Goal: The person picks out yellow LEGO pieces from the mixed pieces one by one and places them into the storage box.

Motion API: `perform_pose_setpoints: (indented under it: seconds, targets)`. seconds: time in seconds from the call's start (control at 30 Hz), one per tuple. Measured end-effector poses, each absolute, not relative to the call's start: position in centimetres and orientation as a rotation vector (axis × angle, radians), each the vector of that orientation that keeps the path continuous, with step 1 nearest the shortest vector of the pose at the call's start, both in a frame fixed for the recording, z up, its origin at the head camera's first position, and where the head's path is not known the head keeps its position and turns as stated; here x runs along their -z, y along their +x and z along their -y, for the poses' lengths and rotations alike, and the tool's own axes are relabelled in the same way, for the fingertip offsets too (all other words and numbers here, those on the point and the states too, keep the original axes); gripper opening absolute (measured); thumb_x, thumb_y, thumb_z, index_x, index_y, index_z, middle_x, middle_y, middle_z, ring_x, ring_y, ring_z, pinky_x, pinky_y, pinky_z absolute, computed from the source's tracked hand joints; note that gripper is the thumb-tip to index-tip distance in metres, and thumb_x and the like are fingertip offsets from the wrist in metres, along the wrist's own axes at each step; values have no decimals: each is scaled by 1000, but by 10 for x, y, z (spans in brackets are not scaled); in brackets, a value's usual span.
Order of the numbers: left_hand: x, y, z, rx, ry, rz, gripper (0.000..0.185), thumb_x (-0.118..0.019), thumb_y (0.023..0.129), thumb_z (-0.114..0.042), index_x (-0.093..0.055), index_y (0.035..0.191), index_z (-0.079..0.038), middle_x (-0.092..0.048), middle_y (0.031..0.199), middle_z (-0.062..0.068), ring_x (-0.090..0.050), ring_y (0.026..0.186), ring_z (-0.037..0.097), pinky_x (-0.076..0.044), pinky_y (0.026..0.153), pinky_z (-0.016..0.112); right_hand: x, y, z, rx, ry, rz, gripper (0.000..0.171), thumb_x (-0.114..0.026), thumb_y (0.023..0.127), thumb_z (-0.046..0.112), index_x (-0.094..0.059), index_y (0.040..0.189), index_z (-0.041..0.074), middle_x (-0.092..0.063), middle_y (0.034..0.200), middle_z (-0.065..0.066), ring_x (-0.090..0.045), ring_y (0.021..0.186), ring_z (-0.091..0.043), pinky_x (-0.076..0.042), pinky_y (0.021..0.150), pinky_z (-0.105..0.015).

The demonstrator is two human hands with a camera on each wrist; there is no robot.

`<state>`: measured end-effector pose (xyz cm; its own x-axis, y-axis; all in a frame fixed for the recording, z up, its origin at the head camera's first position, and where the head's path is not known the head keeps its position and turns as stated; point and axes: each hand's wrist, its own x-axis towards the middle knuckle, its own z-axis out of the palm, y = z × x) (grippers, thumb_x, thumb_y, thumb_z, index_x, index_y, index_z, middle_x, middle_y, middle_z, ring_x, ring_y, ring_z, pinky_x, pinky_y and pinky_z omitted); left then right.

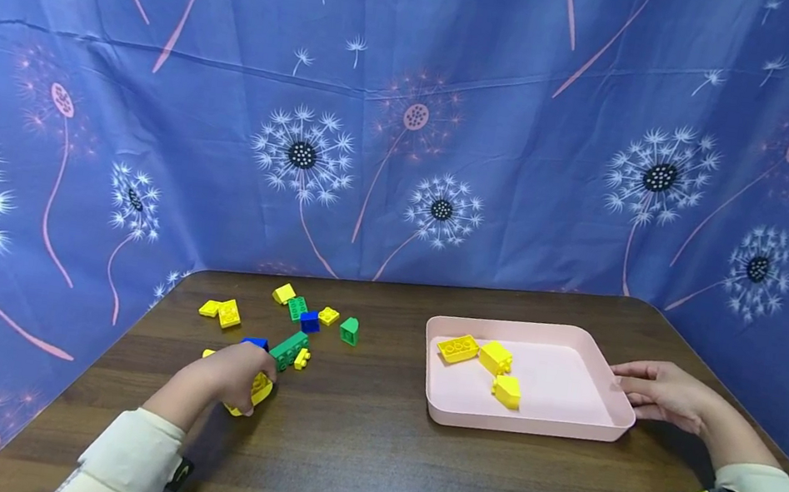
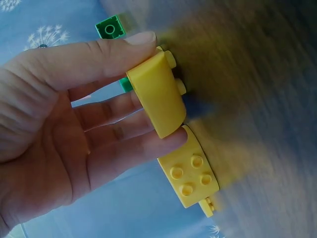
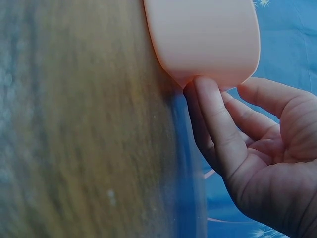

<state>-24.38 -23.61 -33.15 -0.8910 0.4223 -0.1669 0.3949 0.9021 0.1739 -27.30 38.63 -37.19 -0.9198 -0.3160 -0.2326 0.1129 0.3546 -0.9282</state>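
A: Where's the yellow curved block?
B: Lower left of the head view, mostly hidden under the left hand. The left wrist view shows it: thumb and fingers pinch it, parted only its width, studs facing right.
A: Below it there?
B: A four-stud yellow block, just beside the hand.
A: The right hand?
B: Fingers mostly straight, touching the pink tray; the right wrist view shows them at its outer wall. Only the head view shows three yellow blocks inside.
A: Edges, room?
B: Tray floor stretches right of those. Wood table spans the middle, between tray and green block. The right hand is near the table's right edge.
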Motion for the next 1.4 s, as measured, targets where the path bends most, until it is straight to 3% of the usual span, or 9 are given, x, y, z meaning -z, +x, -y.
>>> perform_pose_setpoints:
  seconds: [0.63,0.93,1.13,1.4]
  targets:
    - [328,-240,225,-223,677,-2864,43,-90,62,-1,-73,102,-5,-68,101,3,-62,95,26,-54,80,43,370,-270,-385,1597,-165,-2242,63,-57,98,13,-24,139,-22,-67,109,-8,-68,91,-19,-57,78,-39]
    - [317,-239,204,-233,873,-2841,43,-89,64,-3,-72,104,-4,-68,99,2,-63,93,24,-54,76,39,372,-272,-386,1598,-169,-2232,64,-58,98,13,-23,139,-22,-67,109,-7,-68,92,-19,-56,79,-40]
    - [310,-244,185,-245,1024,-2813,44,-86,68,-3,-71,109,-5,-68,106,3,-62,99,23,-53,85,41,371,-272,-386,1597,-173,-2234,66,-59,97,14,-22,139,-22,-67,109,-7,-68,92,-18,-56,80,-40]
    - [298,-249,149,-228,1132,-2790,46,-85,69,-5,-70,112,-10,-66,108,0,-61,100,19,-53,83,36,371,-273,-386,1589,-161,-2249,66,-59,97,15,-23,139,-22,-67,109,-6,-67,92,-17,-56,80,-40]
